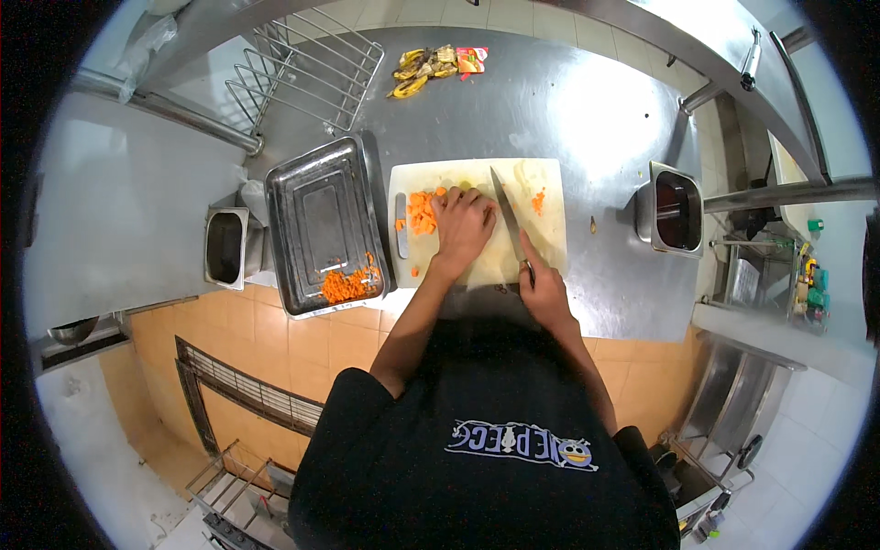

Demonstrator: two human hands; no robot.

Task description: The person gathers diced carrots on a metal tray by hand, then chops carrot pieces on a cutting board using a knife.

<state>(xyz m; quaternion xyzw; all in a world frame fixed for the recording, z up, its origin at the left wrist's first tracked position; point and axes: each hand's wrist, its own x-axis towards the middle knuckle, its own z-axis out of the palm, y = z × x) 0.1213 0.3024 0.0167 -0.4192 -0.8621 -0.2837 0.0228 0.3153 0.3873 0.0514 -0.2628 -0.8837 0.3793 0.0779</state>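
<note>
On a white cutting board (424, 171) my left hand (466, 225) rests with its fingers bent down and drawn together. Whatever lies under its fingertips is hidden. Orange carrot chunks (422, 214) are heaped just left of those fingers. My right hand (543, 284) is closed round the handle of a kitchen knife (507, 207). The blade points away from me and slants left across the board, to the right of my left hand. Small carrot bits (538, 202) and pale smears lie right of the blade.
Left of the board stands a deep metal tray (286, 206) with finely diced carrot (348, 285) at its near end. Banana peels (423, 68) and a red packet (472, 60) lie at the far edge. Metal containers (226, 247) (678, 212) flank the steel table (610, 137); a wire rack (316, 78) is far left.
</note>
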